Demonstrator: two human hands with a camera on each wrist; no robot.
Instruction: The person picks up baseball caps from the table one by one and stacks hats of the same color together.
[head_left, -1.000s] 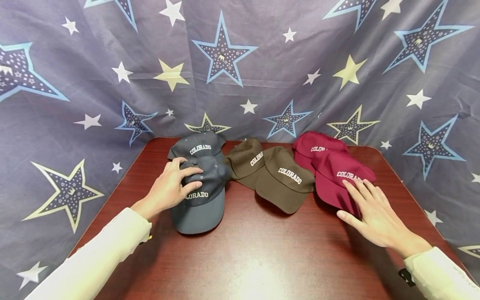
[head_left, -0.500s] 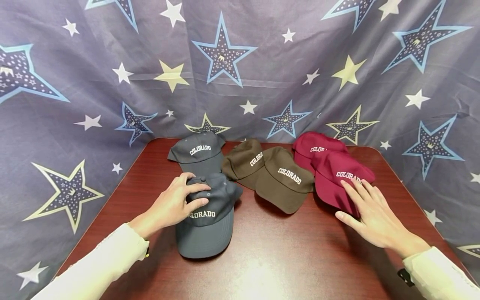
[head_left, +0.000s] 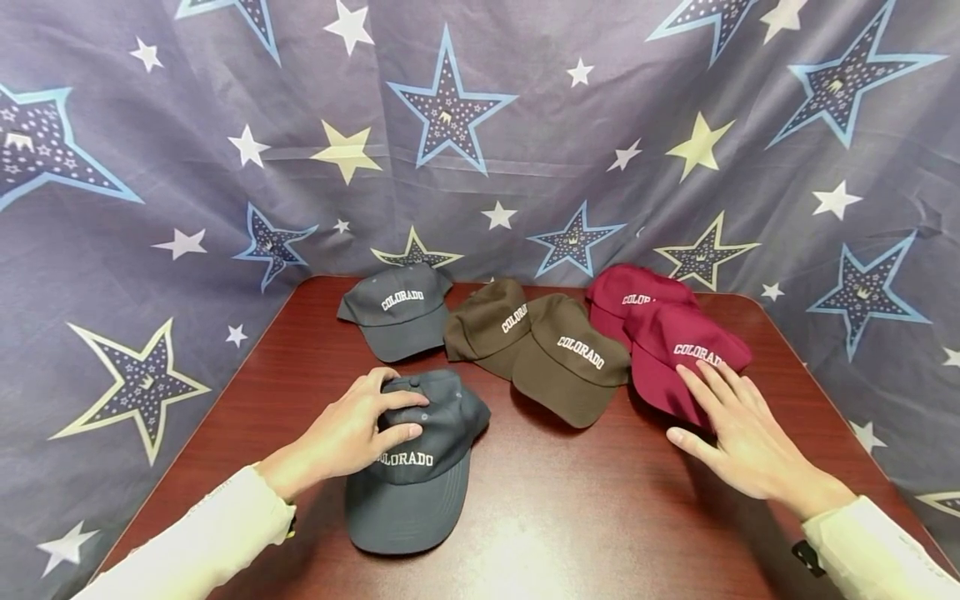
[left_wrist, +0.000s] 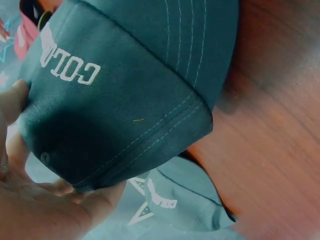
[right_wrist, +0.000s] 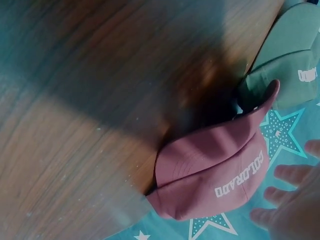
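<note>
My left hand point(head_left: 348, 433) grips the crown of a dark grey baseball cap point(head_left: 408, 508) with white COLORADO lettering, its brim facing me. In the left wrist view the fingers pinch the crown fabric of this cap point(left_wrist: 120, 105). A second grey cap point(head_left: 397, 308) lies behind it on the table. My right hand point(head_left: 750, 454), fingers spread and fairly straight, hovers by the front maroon cap point(head_left: 667, 387). The right wrist view has a gap between those fingers and the maroon cap point(right_wrist: 215, 175). Another maroon cap point(head_left: 618, 292) sits partly hidden behind the front one.
Two brown caps overlap mid-table, the front one point(head_left: 573, 358) covering part of the rear one point(head_left: 483, 321). All rest along the back of a reddish-brown wooden table point(head_left: 555, 500). A star-patterned cloth point(head_left: 495, 167) hangs directly behind the table.
The left hand has drawn the front grey cap toward me, off the rear grey cap, which now shows whole. My right hand has barely shifted; the other caps stay put.
</note>
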